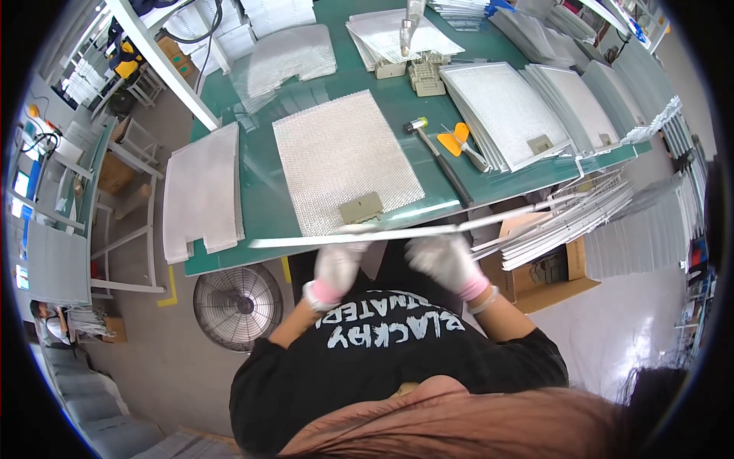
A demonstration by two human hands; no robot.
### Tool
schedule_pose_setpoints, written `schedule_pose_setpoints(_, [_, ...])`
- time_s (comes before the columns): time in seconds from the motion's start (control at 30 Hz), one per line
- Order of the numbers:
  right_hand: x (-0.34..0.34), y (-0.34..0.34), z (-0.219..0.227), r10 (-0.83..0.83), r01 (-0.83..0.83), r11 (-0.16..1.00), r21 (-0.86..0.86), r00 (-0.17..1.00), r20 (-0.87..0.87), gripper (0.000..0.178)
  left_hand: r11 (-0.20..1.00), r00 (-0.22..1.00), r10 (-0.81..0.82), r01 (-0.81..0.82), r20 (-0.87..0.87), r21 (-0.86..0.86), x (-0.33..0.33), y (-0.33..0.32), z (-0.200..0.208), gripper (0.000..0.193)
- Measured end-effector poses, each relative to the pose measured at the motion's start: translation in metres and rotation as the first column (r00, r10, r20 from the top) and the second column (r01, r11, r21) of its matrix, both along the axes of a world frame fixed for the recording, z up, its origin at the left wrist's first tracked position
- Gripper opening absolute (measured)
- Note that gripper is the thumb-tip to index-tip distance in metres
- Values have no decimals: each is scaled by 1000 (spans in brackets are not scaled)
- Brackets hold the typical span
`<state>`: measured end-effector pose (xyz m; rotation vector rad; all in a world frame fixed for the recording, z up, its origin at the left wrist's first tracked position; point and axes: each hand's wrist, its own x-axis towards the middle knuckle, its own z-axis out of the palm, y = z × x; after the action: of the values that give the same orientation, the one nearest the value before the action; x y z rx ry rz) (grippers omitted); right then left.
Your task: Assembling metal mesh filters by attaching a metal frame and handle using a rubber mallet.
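Spreading across the upper view, the green surface (260,191) carries a large mesh sheet (336,153) beyond both hands. A long white strip (306,240), perhaps a panel seen edge-on, runs along the surface's near side, and a hammer (451,176) lies right of the sheet. The gloved left hand (339,268) has its fingers closed around the strip; the right hand's (447,264) blurred fingers curl just beneath it, and I cannot tell whether they grip. An olive-grey block (361,207) rests on the sheet's near edge.

On the mesh sheet (344,153) lies a plate (361,207); left of this sheet, a sheet stack (202,183); right, a mallet (443,166); before it, a strip (298,241).
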<state>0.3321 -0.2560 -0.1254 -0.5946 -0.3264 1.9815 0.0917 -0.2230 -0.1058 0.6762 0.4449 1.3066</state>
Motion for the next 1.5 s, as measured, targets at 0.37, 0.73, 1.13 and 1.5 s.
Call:
schedule_pose_setpoints(0.37, [194, 11, 110, -914, 849, 333, 410, 398, -81, 26, 921, 832, 358, -240, -423, 307, -119, -2, 41, 62])
schedule_pose_setpoints(0.73, [10, 163, 66, -461, 411, 860, 303, 880, 116, 24, 506, -269, 782, -250, -562, 825, -40, -23, 4, 43])
schedule_pose_setpoints(1.13, [-29, 17, 8, -499, -158, 806, 570, 335, 799, 60, 963, 988, -64, 97, 139, -251, 63, -10, -46, 37])
schedule_pose_setpoints(1.5, [-46, 33, 0, -194, 54, 940, 336, 896, 399, 53, 941, 953, 67, 38, 295, -335, 79, 134, -37, 26])
